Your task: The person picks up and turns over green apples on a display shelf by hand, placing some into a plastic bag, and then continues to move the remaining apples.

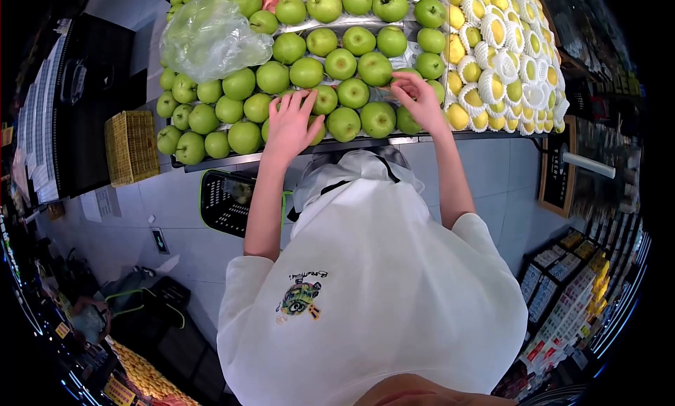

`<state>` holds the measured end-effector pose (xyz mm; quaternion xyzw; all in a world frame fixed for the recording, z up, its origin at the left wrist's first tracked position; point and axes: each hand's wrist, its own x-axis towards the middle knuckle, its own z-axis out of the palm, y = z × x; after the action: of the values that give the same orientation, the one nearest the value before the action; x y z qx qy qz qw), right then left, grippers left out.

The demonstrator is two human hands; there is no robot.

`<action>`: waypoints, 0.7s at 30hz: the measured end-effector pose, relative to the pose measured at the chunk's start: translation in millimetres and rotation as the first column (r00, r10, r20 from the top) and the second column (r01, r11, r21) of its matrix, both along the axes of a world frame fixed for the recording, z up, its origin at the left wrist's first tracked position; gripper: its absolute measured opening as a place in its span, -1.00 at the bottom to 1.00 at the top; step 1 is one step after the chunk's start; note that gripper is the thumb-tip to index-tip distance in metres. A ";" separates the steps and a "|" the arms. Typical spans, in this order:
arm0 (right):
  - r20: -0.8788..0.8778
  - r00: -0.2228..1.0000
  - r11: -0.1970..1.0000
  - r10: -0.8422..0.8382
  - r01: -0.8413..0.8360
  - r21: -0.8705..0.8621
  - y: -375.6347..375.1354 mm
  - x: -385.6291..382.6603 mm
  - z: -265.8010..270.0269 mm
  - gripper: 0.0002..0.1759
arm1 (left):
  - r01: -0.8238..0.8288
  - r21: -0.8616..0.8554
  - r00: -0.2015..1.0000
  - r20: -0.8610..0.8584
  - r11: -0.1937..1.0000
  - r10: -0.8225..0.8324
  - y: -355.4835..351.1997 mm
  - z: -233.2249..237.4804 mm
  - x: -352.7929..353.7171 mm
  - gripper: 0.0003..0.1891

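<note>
Rows of green apples [344, 124] lie on the display stand in front of me. My left hand [288, 123] rests palm down over the front rows, its fingers spread across the apples, with one apple [325, 100] just beside its fingertips. Further right, my right hand [420, 102] reaches in among the apples near the right end of the rows. Its fingers are apart and bent, close to an apple [375, 68] on their left, and no fruit shows in its grip. A crumpled clear plastic bag [211, 37] lies on the apples at the back left.
Yellow fruit in white foam nets [495, 88] fills the section to the right. Below the stand's front edge, a black basket with green trim [223, 203] stands on the floor. A woven basket [131, 147] is at the left, and a framed sign [557, 168] at the right.
</note>
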<state>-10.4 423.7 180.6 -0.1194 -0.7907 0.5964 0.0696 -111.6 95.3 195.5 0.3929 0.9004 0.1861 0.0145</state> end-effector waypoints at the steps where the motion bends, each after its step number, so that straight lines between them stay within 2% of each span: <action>1: 0.001 1.000 1.000 -0.005 0.005 -0.001 -2.9 3.7 0.0 -0.60 | 0.005 -0.001 1.000 0.001 1.000 -0.005 2.3 -2.6 1.9 -0.36; 3: 0.039 0.999 0.997 -0.018 0.015 0.080 -15.3 10.8 1.3 -0.62 | -0.044 0.071 0.995 -0.090 0.996 0.051 7.3 -8.3 5.5 -0.44; 4: -0.001 1.000 0.978 -0.016 0.016 0.209 -23.6 14.3 3.9 -0.64 | -0.042 0.069 0.995 -0.092 0.997 0.048 11.5 -11.3 7.6 -0.44; 6: -0.003 0.999 0.939 0.046 -0.042 0.340 -36.9 22.4 5.9 -0.64 | -0.146 0.138 0.982 -0.099 0.980 0.161 24.1 -16.7 14.0 -0.52; 7: -0.009 0.996 0.902 0.084 -0.073 0.425 -41.1 24.7 4.8 -0.64 | -0.144 0.134 0.982 -0.104 0.980 0.159 30.7 -18.5 16.3 -0.52; 9: -0.053 0.998 0.881 0.046 -0.015 0.474 -44.1 21.6 -1.6 -0.60 | -0.232 0.134 0.957 -0.143 0.963 0.251 42.1 -20.8 20.1 -0.56; 11: -0.102 0.995 0.857 0.013 0.041 0.514 -42.5 9.0 -2.6 -0.56 | -0.257 0.119 0.951 -0.145 0.959 0.273 48.2 -21.6 19.7 -0.57; 13: -0.238 0.971 0.668 0.008 0.172 0.724 -35.1 -18.7 16.7 -0.43 | -0.277 0.102 0.945 -0.149 0.955 0.290 49.7 -22.7 21.9 -0.57; 14: -0.159 0.987 0.590 0.029 0.111 0.799 -29.4 -30.5 19.1 -0.21 | -0.294 0.101 0.943 -0.133 0.951 0.305 50.0 -23.7 22.7 -0.57; 15: -0.167 0.986 0.595 0.023 0.121 0.795 -26.3 -41.0 19.4 -0.21 | -0.311 0.100 0.940 -0.116 0.945 0.321 50.6 -24.5 23.9 -0.56; 17: 0.134 0.990 0.601 0.029 -0.125 0.789 -23.6 -60.1 18.3 -0.09 | -0.314 0.103 0.941 -0.101 0.944 0.324 50.7 -23.8 28.6 -0.56; 19: 0.142 0.990 0.601 0.024 -0.128 0.789 -25.5 -68.3 12.6 -0.03 | -0.328 0.108 0.938 -0.082 0.939 0.337 51.1 -23.6 31.1 -0.55; 21: 0.273 0.962 0.626 0.012 -0.220 0.748 -26.6 -71.9 9.5 -0.05 | -0.342 0.123 0.932 -0.084 0.932 0.353 51.5 -23.4 35.8 -0.55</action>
<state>-82.4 397.1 190.1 -0.0983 -0.9776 0.1847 -0.0215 -75.7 146.8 172.1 0.2368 0.9441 0.2124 -0.0867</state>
